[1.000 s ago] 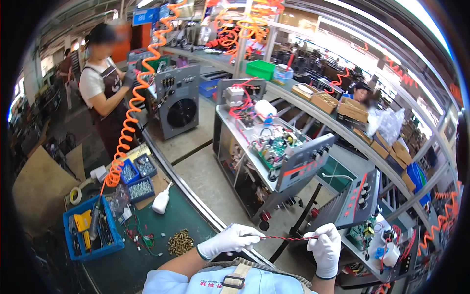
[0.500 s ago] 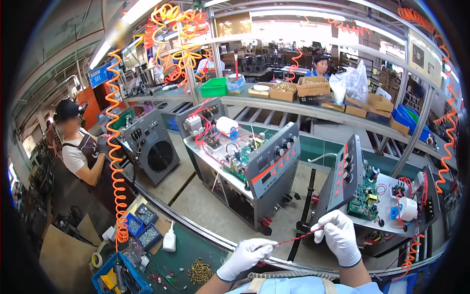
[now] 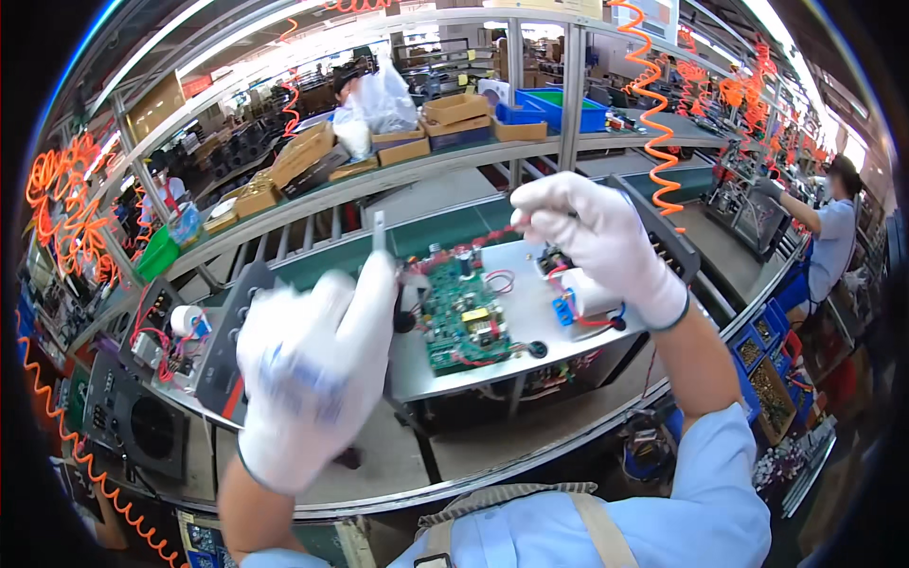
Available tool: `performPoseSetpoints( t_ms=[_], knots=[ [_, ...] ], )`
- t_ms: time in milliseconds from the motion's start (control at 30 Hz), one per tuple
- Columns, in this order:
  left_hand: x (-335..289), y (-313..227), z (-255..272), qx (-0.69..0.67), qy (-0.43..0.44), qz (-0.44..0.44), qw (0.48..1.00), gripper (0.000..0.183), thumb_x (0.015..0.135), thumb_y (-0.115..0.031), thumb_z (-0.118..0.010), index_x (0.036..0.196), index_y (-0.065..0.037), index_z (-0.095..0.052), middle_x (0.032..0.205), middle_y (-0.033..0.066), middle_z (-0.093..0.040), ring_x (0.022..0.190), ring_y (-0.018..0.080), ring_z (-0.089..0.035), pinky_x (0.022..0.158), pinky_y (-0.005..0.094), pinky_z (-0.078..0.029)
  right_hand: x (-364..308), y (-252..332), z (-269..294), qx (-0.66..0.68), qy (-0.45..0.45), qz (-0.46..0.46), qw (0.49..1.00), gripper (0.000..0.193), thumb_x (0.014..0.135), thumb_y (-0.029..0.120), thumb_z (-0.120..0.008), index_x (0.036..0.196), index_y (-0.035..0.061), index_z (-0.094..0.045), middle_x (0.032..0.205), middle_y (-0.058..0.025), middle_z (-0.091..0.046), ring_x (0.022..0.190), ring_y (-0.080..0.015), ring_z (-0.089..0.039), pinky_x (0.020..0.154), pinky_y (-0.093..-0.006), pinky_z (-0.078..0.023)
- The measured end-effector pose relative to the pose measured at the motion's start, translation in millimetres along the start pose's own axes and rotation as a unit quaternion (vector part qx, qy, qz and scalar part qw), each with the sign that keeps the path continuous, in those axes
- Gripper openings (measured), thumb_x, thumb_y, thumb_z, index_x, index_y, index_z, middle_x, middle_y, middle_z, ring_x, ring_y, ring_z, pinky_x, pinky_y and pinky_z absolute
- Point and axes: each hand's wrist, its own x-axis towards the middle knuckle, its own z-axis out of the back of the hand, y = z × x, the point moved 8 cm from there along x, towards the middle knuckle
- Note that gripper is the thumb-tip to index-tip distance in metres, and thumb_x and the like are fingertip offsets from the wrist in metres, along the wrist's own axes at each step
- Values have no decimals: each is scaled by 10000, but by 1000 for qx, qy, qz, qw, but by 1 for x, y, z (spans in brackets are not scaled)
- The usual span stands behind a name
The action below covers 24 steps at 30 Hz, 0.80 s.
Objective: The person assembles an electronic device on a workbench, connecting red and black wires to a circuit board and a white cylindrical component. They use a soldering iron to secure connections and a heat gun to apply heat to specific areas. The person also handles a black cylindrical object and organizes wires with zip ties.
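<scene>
My right hand (image 3: 606, 241), in a white glove, pinches one end of a red twisted wire (image 3: 492, 234) above an opened grey machine. The wire stretches left toward my left hand (image 3: 317, 369), also gloved and smeared by motion, with its index finger pointing up. Whether the left fingers grip the wire cannot be made out. Beneath the wire lies a green circuit board (image 3: 464, 317) on the machine's silver plate (image 3: 530, 284). A white cylinder (image 3: 587, 292) with a blue clamp sits under my right hand. The grey front panel (image 3: 227, 327) is partly behind my left hand.
Another grey machine with a round fan grille (image 3: 156, 426) stands at left. Behind the line, a shelf carries cardboard boxes (image 3: 459, 109) and a blue bin (image 3: 568, 112). Orange coiled hoses (image 3: 653, 123) hang down. At far right a co-worker (image 3: 828, 227) works near blue parts bins (image 3: 767, 331).
My view has swung right, bringing the right-hand machine to the middle. Both hands have risen from the front edge to over this machine, the wire still in my right hand.
</scene>
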Motion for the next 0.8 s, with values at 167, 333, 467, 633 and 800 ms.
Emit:
performPoseSetpoints(
  t_ms=[167, 333, 467, 633, 800],
  knots=[
    [81, -36, -115, 69, 138, -99, 983, 190, 802, -167, -619, 978, -97, -605, 756, 35, -608, 653, 239, -647, 597, 357, -494, -3, -70, 82, -246, 111, -192, 944, 111, 963, 132, -588, 1029, 59, -639, 829, -66, -678, 738, -140, -653, 694, -297, -522],
    [96, -74, -239, 64, 332, -95, 936, 100, 843, -177, -631, 906, -122, -686, 860, 41, -663, 765, 241, -673, 679, 369, -518, -20, -120, 109, -449, 252, -125, 848, 147, 918, 179, -568, 1003, 105, -662, 892, -138, -703, 868, -307, -687, 760, -398, -515],
    [83, -63, -295, 91, 443, -63, 890, 125, 822, -152, -662, 917, -110, -731, 924, 86, -699, 847, 290, -676, 740, 370, -549, -18, -130, 91, -553, 318, -53, 768, 209, 871, 194, -646, 1062, 119, -686, 917, -125, -701, 916, -321, -670, 832, -431, -495],
    [59, -44, -305, 119, 532, -70, 835, 152, 839, -197, -649, 949, -149, -742, 939, 54, -692, 895, 239, -701, 717, 377, -506, -24, -142, 104, -606, 465, -83, 640, 263, 844, 185, -673, 1104, 163, -707, 989, -69, -689, 1028, -235, -634, 946, -386, -414],
    [69, -80, -322, -22, 554, -45, 831, 177, 852, -196, -568, 856, -109, -722, 848, 99, -702, 810, 310, -702, 704, 435, -546, -40, -166, 99, -630, 554, -68, 540, 262, 833, 200, -678, 1087, 158, -725, 1023, -38, -666, 1031, -195, -622, 994, -379, -360]
  ],
)
